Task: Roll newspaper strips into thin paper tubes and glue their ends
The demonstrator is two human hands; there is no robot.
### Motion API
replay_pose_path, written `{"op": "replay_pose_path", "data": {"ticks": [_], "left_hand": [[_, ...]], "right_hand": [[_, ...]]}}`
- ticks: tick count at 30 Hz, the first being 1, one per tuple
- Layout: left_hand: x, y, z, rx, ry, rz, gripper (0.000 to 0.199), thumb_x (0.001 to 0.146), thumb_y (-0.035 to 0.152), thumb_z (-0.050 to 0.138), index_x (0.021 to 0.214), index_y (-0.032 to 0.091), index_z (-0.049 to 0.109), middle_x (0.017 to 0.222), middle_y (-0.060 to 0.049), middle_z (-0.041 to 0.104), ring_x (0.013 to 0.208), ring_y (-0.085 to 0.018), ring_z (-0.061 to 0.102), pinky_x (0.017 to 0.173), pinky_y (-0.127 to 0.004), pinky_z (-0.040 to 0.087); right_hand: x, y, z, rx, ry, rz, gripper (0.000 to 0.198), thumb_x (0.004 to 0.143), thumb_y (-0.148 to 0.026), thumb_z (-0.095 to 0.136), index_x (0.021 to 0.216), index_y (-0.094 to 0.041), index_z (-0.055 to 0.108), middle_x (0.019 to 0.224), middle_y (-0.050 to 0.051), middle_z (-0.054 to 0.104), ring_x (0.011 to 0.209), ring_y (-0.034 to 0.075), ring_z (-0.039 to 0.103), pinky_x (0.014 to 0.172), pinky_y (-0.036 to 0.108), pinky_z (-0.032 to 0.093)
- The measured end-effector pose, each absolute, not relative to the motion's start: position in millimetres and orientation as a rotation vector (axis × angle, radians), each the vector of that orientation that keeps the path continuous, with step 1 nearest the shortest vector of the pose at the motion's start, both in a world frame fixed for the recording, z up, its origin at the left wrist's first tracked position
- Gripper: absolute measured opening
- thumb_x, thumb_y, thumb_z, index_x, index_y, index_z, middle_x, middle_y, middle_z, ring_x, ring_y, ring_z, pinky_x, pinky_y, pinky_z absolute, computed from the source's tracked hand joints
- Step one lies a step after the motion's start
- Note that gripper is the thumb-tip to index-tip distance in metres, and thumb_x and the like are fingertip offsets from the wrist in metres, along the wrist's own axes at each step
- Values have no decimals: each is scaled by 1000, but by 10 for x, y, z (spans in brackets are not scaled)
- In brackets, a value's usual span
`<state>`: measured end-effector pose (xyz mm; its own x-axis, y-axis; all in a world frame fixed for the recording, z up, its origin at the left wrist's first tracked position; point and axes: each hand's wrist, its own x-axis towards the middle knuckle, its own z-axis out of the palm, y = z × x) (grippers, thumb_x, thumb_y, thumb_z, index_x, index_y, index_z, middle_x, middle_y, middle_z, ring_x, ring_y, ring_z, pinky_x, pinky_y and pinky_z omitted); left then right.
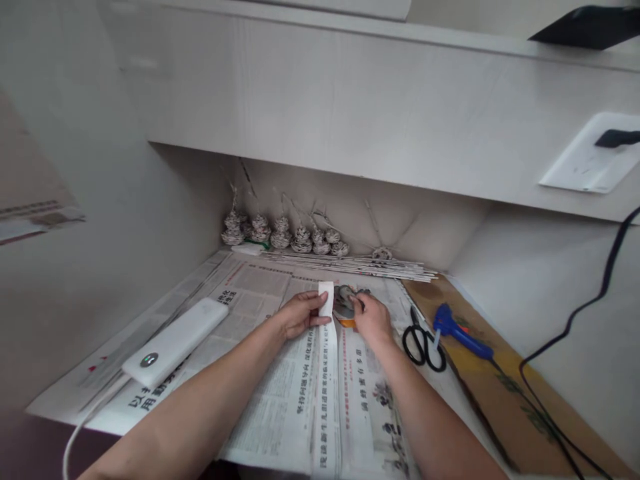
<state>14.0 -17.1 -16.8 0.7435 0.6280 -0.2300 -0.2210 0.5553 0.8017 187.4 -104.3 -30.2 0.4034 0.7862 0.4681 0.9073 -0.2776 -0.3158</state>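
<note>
My left hand (306, 315) pinches the upper end of a long paper strip (327, 373) between thumb and fingers. The strip's top end is plain white, and its printed length runs down toward the table's front edge. My right hand (373, 319) is closed at a grey, rounded object (343, 300) with an orange lower edge, just right of the strip. What the right fingers grip there is partly hidden, and I cannot tell its kind. Black-handled scissors (424, 343) lie to the right of that hand, beside a blue glue gun (463, 333).
Newspaper sheets (270, 407) cover the table. A white power bank (175, 340) with a cable lies at left. Thin paper rods (355, 265) and several woven gourd shapes (301, 240) line the back. Cardboard (480, 380) and a black cord (570, 320) are at right, under a low overhanging panel (325, 100).
</note>
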Motion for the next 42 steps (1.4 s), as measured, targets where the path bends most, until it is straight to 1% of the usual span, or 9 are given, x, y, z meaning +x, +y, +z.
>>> {"op": "replay_pose_path", "data": {"ticks": [8, 13, 18, 22, 26, 30, 34, 37, 42], "left_hand": [[132, -211, -146, 954, 522, 453, 27, 74, 25, 69, 97, 12, 66, 94, -10, 67, 73, -14, 66, 54, -20, 56], [138, -214, -166, 948, 545, 456, 22, 76, 22, 67, 95, 10, 66, 91, -10, 67, 75, -14, 66, 65, -25, 58], [140, -175, -194, 956, 534, 464, 23, 78, 21, 65, 98, 11, 65, 91, -10, 67, 76, -15, 66, 62, -24, 58], [150, -196, -180, 949, 547, 472, 19, 78, 18, 64, 94, 9, 66, 88, -10, 67, 74, -14, 66, 64, -23, 58], [158, -250, -112, 933, 569, 466, 15, 79, 15, 63, 92, 9, 66, 88, -10, 68, 73, -14, 66, 68, -25, 58], [154, -271, -66, 943, 591, 453, 14, 79, 16, 62, 90, 8, 66, 91, -12, 68, 73, -15, 67, 65, -23, 57], [150, -246, -96, 952, 595, 460, 17, 78, 19, 63, 92, 9, 66, 88, -12, 68, 73, -16, 67, 61, -23, 57], [151, -227, -125, 958, 584, 448, 21, 79, 19, 63, 96, 8, 65, 89, -13, 68, 75, -18, 68, 57, -21, 56], [161, -239, -110, 935, 587, 457, 18, 79, 18, 63, 93, 7, 65, 87, -12, 68, 75, -17, 68, 64, -22, 57]], "right_hand": [[1902, -1072, -316, -2027, -1348, -296, 41, 90, -45, 37, 70, -21, 64, 65, 5, 63, 59, 17, 54, 56, 27, 31], [1963, -1054, -353, -1925, -1324, -197, 32, 88, -32, 39, 78, -19, 66, 70, 6, 66, 65, 20, 57, 60, 28, 37], [1990, -1031, -392, -1748, -1209, -24, 27, 82, -30, 46, 96, -21, 68, 88, 5, 71, 80, 21, 63, 70, 30, 44], [1953, -1019, -375, -1707, -966, 170, 22, 74, -41, 57, 73, -20, 64, 63, 2, 65, 57, 20, 61, 53, 29, 46], [1888, -1022, -270, -1525, -748, 317, 31, 65, -47, 68, 68, -22, 50, 52, -3, 55, 47, 19, 60, 41, 27, 45], [1859, -1021, -206, -1406, -760, 316, 33, 67, -47, 69, 75, -23, 47, 54, -2, 56, 58, 21, 64, 49, 29, 49], [1841, -1009, -264, -1605, -1154, 131, 19, 77, -34, 60, 89, -19, 60, 82, 7, 65, 75, 21, 61, 71, 35, 49], [1818, -1011, -303, -1764, -1489, -107, 16, 79, -22, 54, 84, -18, 68, 94, 10, 63, 91, 23, 56, 85, 37, 43], [1817, -1046, -274, -1775, -1436, -197, 19, 81, -30, 55, 72, -19, 68, 88, 9, 62, 88, 22, 56, 83, 35, 43]]}}
